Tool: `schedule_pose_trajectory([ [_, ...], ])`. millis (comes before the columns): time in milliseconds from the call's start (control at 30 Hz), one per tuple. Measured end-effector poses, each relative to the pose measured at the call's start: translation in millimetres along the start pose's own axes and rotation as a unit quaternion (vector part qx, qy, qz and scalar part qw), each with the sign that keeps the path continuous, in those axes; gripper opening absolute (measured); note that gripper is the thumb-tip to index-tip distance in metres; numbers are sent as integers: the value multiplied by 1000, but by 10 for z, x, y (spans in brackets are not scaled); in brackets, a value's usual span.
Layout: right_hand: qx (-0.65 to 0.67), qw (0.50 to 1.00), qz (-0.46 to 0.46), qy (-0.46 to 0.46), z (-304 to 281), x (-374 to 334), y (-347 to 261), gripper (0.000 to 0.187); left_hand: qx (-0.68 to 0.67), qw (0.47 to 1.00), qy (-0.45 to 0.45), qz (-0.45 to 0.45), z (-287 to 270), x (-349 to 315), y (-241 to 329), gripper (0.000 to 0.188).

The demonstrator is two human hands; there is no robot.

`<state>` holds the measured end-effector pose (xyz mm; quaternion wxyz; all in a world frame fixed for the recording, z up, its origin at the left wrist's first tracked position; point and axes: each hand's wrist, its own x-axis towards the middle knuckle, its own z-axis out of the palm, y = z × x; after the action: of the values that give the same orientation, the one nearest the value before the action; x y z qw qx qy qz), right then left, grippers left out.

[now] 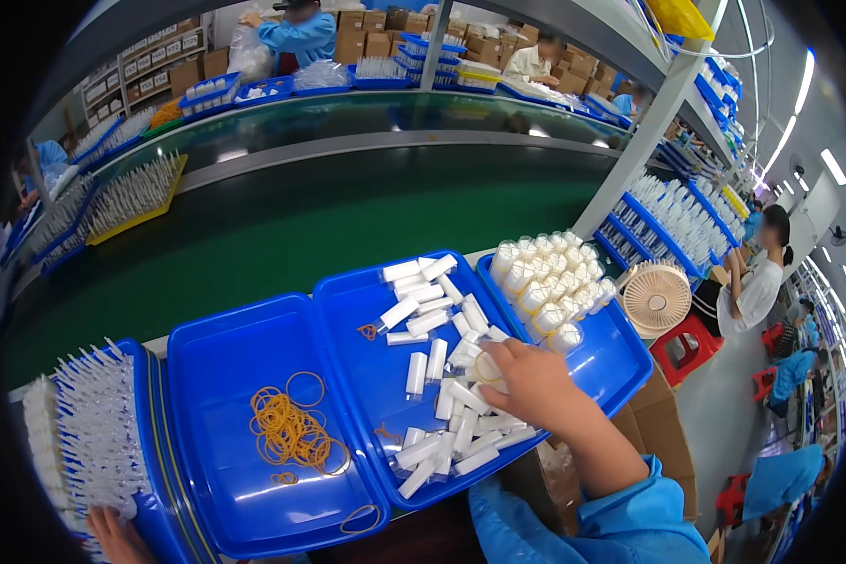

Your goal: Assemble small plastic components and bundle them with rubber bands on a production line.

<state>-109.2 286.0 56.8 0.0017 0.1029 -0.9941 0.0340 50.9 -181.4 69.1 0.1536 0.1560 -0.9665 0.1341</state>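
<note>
Green conveyor behind blue trays (254, 376), right hand (526, 381) curled gripping white tubes (442, 348), left hand (113, 536) barely visible, grip unclear

The trays (254, 329) are bright blue, the tubes (432, 320) white. Rubber bands (287, 428) are orange-yellow; the belt (282, 235) is dark green.

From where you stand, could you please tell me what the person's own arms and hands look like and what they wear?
The right hand is bare, with no glove, ring or watch showing. Its forearm is uncovered down to a bright blue sleeve of smooth, slightly shiny fabric, bunched below the elbow. Only the bare fingers of the left hand show at the lower edge; any sleeve there is out of view.
</note>
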Motion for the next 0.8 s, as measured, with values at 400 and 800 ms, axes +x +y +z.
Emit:
schedule_pose_trajectory([
  [400, 262, 950, -167, 25, 195, 654, -339, 32, -9, 999, -50, 4, -101, 8, -53, 19],
  [800, 30, 978, -195, 71, 414, 511, -433, 18, -150, 959, 222, -90, -370, -198, 150, 17],
])
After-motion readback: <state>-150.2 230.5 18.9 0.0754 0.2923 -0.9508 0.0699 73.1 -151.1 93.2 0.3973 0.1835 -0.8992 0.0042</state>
